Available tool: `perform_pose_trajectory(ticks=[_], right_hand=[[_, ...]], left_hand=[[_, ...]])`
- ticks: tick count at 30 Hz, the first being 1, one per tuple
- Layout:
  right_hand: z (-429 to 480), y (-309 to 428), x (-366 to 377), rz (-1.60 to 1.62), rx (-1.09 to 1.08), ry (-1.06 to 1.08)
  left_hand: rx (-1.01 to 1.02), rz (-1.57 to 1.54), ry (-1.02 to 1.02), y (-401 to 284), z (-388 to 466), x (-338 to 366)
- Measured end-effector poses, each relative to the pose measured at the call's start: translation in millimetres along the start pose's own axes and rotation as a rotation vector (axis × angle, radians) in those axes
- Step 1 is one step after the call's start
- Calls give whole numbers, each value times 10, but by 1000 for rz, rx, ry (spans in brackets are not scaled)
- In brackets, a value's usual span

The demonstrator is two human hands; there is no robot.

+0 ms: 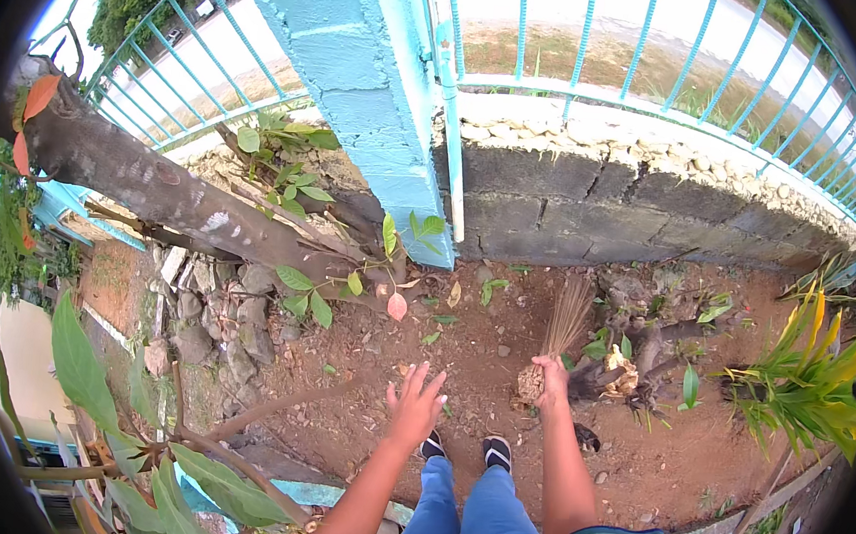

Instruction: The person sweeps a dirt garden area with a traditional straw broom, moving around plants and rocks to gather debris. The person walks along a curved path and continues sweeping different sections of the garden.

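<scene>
My right hand (pixel 554 381) is closed around the bound end of a stick broom (pixel 567 318), whose thin bristles fan out away from me over the reddish soil. My left hand (pixel 416 406) hangs over the ground with its fingers spread and nothing in it. Beside my right hand, to its left, a rough pale brown clump (pixel 531 385) shows; whether it is the broom's butt end or a separate thing, I cannot tell. Fallen green leaves (pixel 494 291) and small dry bits lie scattered on the soil beyond both hands.
A leaning tree trunk (pixel 180 197) and piled stones (pixel 245 321) are at the left. Ahead stand a turquoise pillar (pixel 382 78) and a block wall (pixel 552 201) with a railing. A cut stump (pixel 599 381) and a yellow-green plant (pixel 807 375) are at the right; a leafy branch (pixel 230 432) reaches in from lower left.
</scene>
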State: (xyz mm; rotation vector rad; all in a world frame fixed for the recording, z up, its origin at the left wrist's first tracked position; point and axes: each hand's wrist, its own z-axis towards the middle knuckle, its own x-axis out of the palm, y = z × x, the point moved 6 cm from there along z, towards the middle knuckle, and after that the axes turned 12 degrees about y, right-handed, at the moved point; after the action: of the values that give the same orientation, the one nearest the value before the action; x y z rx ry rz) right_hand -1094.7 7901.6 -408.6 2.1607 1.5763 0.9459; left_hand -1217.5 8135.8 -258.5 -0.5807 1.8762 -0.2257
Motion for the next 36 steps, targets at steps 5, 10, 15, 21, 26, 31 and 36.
perform_pose_trajectory(ticks=[5, 10, 15, 21, 26, 31, 36], right_hand=[[922, 351, 387, -359, -27, -32], [298, -138, 567, -1287, 282, 322], [-706, 172, 307, -1059, 12, 196], [290, 573, 656, -394, -198, -16], [718, -129, 1097, -942, 168, 225], [-349, -354, 908, -1138, 162, 572], [-577, 136, 437, -1082, -1, 443]], left_hand=[[104, 13, 43, -2, 182, -44], [66, 37, 98, 277, 129, 7], [65, 26, 149, 377, 105, 43], [132, 58, 96, 273, 186, -4], [101, 37, 78, 276, 170, 44], [19, -7, 86, 437, 57, 35], [-3, -15, 62, 522, -6, 45]])
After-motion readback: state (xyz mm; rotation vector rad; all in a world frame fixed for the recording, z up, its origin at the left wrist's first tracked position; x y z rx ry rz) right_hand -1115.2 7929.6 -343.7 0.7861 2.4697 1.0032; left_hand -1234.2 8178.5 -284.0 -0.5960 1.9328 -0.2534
